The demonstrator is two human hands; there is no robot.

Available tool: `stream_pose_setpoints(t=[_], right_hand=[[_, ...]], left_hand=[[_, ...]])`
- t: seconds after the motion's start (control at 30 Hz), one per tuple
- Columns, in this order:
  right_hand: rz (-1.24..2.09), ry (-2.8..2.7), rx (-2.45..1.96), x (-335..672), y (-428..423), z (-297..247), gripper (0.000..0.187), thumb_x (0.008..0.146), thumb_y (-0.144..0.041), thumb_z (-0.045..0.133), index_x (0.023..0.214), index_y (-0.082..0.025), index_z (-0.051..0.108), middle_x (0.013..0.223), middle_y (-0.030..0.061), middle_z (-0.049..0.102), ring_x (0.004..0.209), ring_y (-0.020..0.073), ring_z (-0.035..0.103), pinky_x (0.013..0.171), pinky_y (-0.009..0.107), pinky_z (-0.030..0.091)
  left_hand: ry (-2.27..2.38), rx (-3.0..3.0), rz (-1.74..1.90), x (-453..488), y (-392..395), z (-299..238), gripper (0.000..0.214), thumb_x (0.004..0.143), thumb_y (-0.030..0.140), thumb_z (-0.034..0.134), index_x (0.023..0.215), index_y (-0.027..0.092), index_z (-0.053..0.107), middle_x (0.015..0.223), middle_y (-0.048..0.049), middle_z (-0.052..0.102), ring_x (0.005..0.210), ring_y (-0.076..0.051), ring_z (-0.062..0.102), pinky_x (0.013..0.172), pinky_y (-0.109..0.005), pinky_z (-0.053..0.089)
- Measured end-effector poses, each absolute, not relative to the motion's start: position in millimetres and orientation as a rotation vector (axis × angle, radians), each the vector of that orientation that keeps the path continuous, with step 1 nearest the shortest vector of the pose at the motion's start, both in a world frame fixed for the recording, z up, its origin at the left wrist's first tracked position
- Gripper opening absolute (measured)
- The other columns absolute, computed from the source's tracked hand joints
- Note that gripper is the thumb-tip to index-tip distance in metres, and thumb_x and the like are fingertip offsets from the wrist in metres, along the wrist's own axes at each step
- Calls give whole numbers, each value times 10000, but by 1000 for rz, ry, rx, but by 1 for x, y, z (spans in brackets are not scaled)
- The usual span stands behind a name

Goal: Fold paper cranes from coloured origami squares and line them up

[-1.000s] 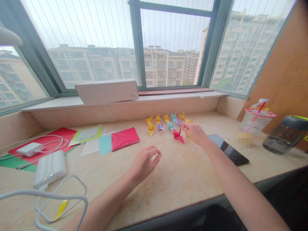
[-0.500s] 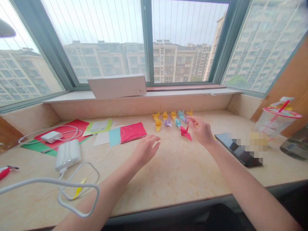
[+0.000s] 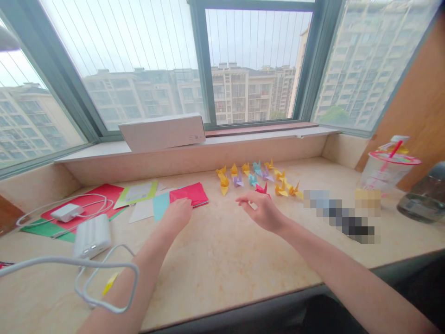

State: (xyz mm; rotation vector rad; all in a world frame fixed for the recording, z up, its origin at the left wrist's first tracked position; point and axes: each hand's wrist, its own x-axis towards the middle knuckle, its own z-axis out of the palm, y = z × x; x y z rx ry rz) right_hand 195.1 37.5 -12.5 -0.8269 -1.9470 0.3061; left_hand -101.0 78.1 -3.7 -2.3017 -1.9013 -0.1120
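Note:
My left hand point(image 3: 179, 214) reaches over the near edge of a stack of red paper point(image 3: 194, 192), fingers stretched out onto the top sheet; its fingertips are partly hidden. A light blue sheet point(image 3: 161, 206) sticks out from the stack's left side. Above the counter, my right hand point(image 3: 261, 211) is open, with fingers slightly bent towards the left and nothing in them. Just behind it stands a red paper crane point(image 3: 263, 189), partly covered by the hand. Several yellow, purple and blue cranes stand in rows farther back, among them a yellow crane point(image 3: 224, 186) and a purple crane point(image 3: 238, 179).
At the left are a white power bank point(image 3: 92, 235) with a looped cable point(image 3: 69, 260), a charger point(image 3: 67, 212), and red and green sheets. A lidded cup point(image 3: 385, 171) and a dark bottle point(image 3: 426, 197) stand right. A white box point(image 3: 163, 133) rests on the windowsill.
My left hand has moved left and forward onto the red paper. My right hand has drawn back and left from the rows of cranes, uncovering yellow ones. The view has shifted slightly.

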Motion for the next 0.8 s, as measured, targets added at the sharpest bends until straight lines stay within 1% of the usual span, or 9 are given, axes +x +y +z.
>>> stream_pose_setpoints(t=[0.03, 0.1, 0.23, 0.37, 0.47, 0.63, 0.7, 0.8], right_hand=[[305, -1940, -825, 196, 37, -12, 211, 900, -122, 550, 980, -191, 732, 903, 62, 778, 863, 199, 728, 804, 334, 570], [303, -1935, -817, 197, 37, -11, 211, 903, -122, 548, 979, -192, 732, 902, 62, 779, 859, 197, 729, 807, 334, 572], [296, -1949, -806, 196, 38, -12, 207, 904, -126, 548, 969, -187, 734, 901, 65, 778, 852, 199, 729, 811, 344, 570], [300, -1962, -817, 196, 37, -14, 207, 901, -127, 549, 970, -185, 735, 898, 64, 777, 847, 200, 727, 812, 350, 566], [316, -1976, -828, 197, 37, -14, 212, 897, -124, 549, 976, -189, 735, 909, 64, 776, 859, 202, 726, 821, 353, 563], [325, -1985, -833, 197, 37, -13, 218, 891, -121, 551, 970, -204, 736, 912, 55, 775, 863, 201, 724, 826, 353, 558], [330, -1993, -838, 198, 37, -13, 218, 890, -119, 551, 969, -201, 737, 910, 55, 774, 863, 200, 723, 827, 349, 555], [345, -2005, -844, 198, 37, -13, 218, 889, -116, 552, 974, -192, 739, 916, 62, 774, 863, 201, 723, 819, 343, 551]], left_hand=[[-1921, -2292, -91, -102, 79, -7, 283, 925, 169, 475, 1001, 114, 742, 1075, -185, 744, 1030, -311, 696, 902, -383, 513], [-1935, -2289, -69, -102, 80, -12, 273, 925, 185, 487, 1024, 125, 734, 1093, -180, 739, 1048, -311, 688, 905, -386, 511], [-1938, -2298, -72, -104, 83, -18, 295, 926, 134, 469, 1095, 127, 711, 1132, -173, 726, 1128, -281, 655, 970, -363, 473], [-1951, -2292, -108, -105, 84, -16, 285, 925, 139, 472, 1077, 140, 713, 1118, -172, 728, 1132, -286, 651, 969, -366, 465], [-1964, -2289, -133, -104, 80, -10, 277, 938, 185, 457, 1014, 164, 723, 1104, -164, 736, 1090, -299, 666, 913, -371, 487], [-2039, -2267, -136, -100, 75, -1, 280, 931, 235, 464, 851, 188, 728, 996, -141, 758, 978, -288, 700, 774, -331, 513], [-2070, -2245, -134, -97, 75, 1, 288, 931, 238, 453, 847, 185, 723, 969, -147, 758, 946, -289, 708, 742, -332, 514], [-2109, -2192, -140, -95, 75, 4, 301, 942, 241, 422, 905, 176, 714, 974, -161, 753, 923, -296, 715, 716, -338, 512]])
